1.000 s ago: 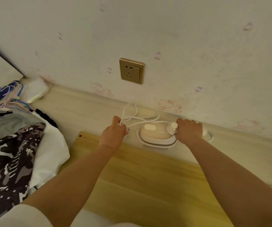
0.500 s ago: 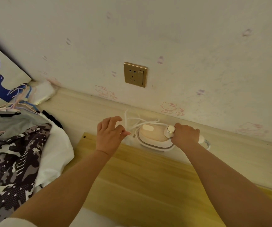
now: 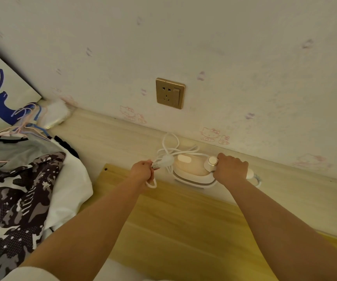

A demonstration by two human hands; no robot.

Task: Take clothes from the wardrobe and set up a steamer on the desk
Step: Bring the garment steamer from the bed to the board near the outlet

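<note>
Two hands busy: steamer [image 3: 192,169] flat on worktop [image 3: 183,230] by wall, right hand [image 3: 231,169] fingers wrapped round handle, likely steadying it. Left hand [image 3: 143,171] pinches plug [image 3: 163,161], cord [image 3: 171,147] looped behind, probably headed for socket [image 3: 170,93] above. Clothes [image 3: 21,189] heaped left.

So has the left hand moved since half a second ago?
Yes. The left hand was open beside the steamer; it now holds the plug, closer to the steamer.
</note>
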